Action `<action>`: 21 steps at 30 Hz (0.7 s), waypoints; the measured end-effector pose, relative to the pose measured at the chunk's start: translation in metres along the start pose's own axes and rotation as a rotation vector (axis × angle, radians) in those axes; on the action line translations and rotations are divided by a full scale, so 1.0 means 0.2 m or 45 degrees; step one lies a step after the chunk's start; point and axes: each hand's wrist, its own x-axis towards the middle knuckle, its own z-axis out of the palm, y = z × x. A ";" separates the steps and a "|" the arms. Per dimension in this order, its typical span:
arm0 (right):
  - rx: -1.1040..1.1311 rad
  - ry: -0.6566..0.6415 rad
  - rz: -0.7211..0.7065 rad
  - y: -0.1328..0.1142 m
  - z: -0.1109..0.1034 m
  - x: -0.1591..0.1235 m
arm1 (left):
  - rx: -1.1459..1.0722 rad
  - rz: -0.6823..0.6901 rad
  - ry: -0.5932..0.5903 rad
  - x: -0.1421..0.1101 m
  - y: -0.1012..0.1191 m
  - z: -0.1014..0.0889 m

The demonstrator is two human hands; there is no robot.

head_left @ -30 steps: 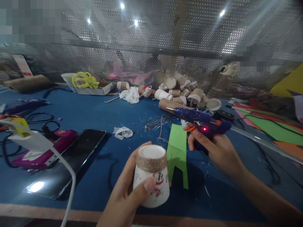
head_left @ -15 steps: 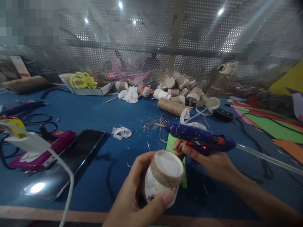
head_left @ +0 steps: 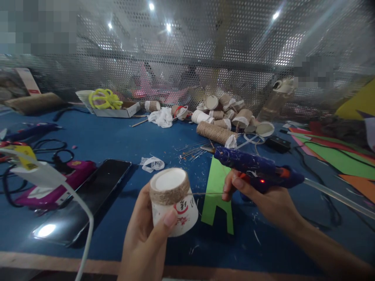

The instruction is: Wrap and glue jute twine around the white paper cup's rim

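Observation:
My left hand (head_left: pixel 146 230) grips a white paper cup (head_left: pixel 187 214), turned base up, with printed characters and a red blossom pattern. Brown twine (head_left: pixel 171 192) is wound in a band around the cup near its base. A loose strand of twine (head_left: pixel 208 193) runs taut from that band to the fingertips of my right hand (head_left: pixel 260 199). The same hand holds a blue glue gun (head_left: pixel 246 160), its red light lit and its nozzle pointing left above the table. A clear glue stick (head_left: pixel 331 188) sticks out of its back.
A cut green paper piece (head_left: pixel 212 195) lies below the glue gun. Behind are a twine roll (head_left: pixel 216 133) and several wrapped cups (head_left: pixel 241 117). To the left are a phone (head_left: pixel 99 187), a magenta power strip (head_left: pixel 79 171) and a white cable (head_left: pixel 89 218); coloured paper (head_left: pixel 336 156) lies right.
My left hand has moved left with the cup and turned it, so its print shows. My right hand has shifted slightly right with the glue gun, and the twine between them is stretched out.

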 end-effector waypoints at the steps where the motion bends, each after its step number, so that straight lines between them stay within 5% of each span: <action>1: -0.016 0.002 -0.011 0.00 0.00 0.00 | -0.008 -0.001 -0.007 0.00 0.00 0.00; 9: -0.153 0.072 -0.396 -0.02 -0.01 -0.06 | 0.030 -0.016 -0.028 -0.01 0.01 0.00; 15: -0.534 0.176 -0.225 0.01 -0.01 -0.01 | -0.098 -0.058 -0.081 0.02 -0.01 -0.05; 21: -0.772 0.409 -0.284 0.07 -0.01 0.01 | -0.199 -0.124 -0.085 0.00 0.01 -0.06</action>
